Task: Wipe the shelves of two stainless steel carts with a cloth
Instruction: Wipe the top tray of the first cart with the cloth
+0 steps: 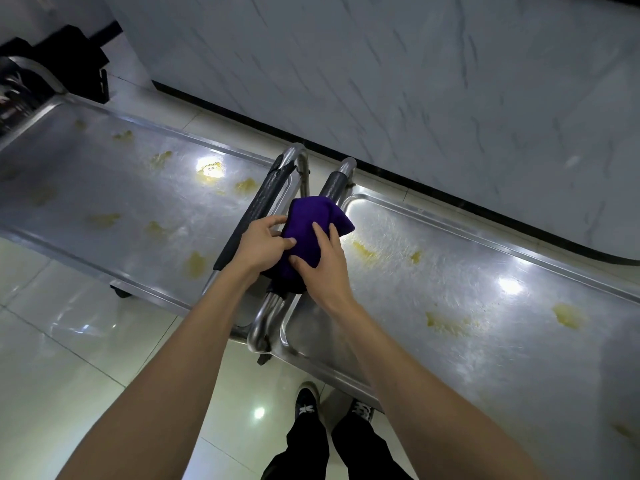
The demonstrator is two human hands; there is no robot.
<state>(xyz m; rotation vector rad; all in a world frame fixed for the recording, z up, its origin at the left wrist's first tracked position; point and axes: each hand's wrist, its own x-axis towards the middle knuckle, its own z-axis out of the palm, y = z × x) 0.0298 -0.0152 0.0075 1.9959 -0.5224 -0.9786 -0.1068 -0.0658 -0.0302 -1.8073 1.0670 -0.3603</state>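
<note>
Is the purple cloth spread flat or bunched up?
Bunched up: the purple cloth is folded into a thick wad, held by both hands, left hand and right hand, above the cart handles.

I see a bunched purple cloth (313,237) over the handles btwn two yellow-stained steel carts, left cart (104,188) & right cart (485,278).

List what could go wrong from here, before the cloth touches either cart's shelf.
1. The purple cloth is bunched between the left hand and right hand; wiped as a wad, it may smear the yellow stains rather than lift them.
2. The two carts' handles stand close together under the hands, so the cloth could snag there.
3. The left cart shows a wheel; pushing hard might roll it.
</note>
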